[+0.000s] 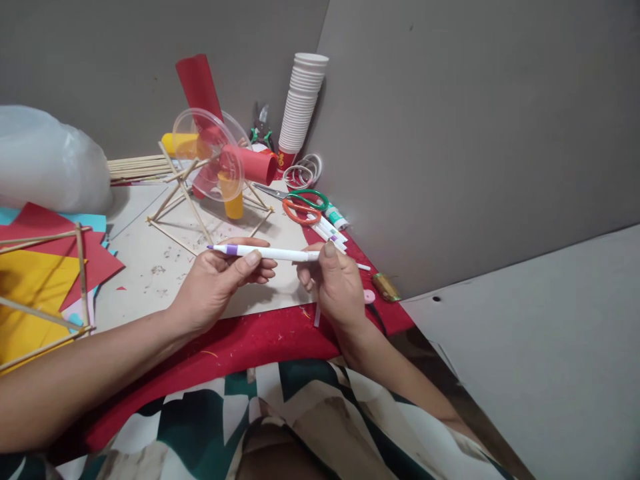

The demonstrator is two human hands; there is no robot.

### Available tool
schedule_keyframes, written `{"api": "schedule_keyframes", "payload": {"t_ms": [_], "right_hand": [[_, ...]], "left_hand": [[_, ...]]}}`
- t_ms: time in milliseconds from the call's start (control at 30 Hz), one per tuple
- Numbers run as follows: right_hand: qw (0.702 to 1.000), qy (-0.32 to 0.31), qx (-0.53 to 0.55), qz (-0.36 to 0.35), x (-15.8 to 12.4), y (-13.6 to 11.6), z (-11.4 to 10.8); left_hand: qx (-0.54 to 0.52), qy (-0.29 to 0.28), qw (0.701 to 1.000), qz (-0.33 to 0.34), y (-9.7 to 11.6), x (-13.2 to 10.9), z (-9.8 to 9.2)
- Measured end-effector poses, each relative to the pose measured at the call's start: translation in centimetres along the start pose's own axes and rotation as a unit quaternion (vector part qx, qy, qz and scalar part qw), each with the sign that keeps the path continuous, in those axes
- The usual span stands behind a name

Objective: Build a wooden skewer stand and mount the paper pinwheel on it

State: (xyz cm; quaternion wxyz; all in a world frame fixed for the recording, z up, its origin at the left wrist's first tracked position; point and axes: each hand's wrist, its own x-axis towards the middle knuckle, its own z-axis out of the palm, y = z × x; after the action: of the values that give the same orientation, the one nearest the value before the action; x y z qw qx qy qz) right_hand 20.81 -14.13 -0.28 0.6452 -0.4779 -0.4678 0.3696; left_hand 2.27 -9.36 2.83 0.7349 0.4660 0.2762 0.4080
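Observation:
A slim white felt-tip pen [280,254] with a purple band and purple tip lies nearly level between both hands, its tip pointing left. My left hand [210,280] is closed on the tip half, thumb along the barrel. At the other end, my right hand [340,287] pinches the tail between thumb and fingers. Just beyond the hands stands a frame of wooden sticks [193,210], bearing clear plastic discs [186,127] with red paper tubes [256,165] and a yellow paper tube [233,200] around them.
Orange-and-green scissors [300,207], a tall stack of paper cups [301,100] and pliers [261,127] are at the back right. Coloured paper sheets [35,273] and a white plastic bag [50,160] occupy the left. Grey walls [450,133] rise behind the red-covered table [280,333].

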Motion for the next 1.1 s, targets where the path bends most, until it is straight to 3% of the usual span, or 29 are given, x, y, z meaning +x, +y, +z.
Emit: {"api": "schedule_keyframes", "payload": {"t_ms": [233,467,1100], "right_hand": [[0.999,0.002,-0.032,-0.034,-0.09,-0.28,0.17],[0.996,-0.044,-0.021,-0.070,-0.48,-0.05,0.20],[0.982,-0.116,-0.080,-0.122,-0.68,-0.41,0.03]], "left_hand": [[-0.052,-0.006,0.999,-0.009,-0.05,-0.04,0.29],[-0.099,0.006,0.994,-0.039,0.66,-0.23,0.84],[0.004,0.014,1.000,0.015,0.36,-0.40,0.23]]}}
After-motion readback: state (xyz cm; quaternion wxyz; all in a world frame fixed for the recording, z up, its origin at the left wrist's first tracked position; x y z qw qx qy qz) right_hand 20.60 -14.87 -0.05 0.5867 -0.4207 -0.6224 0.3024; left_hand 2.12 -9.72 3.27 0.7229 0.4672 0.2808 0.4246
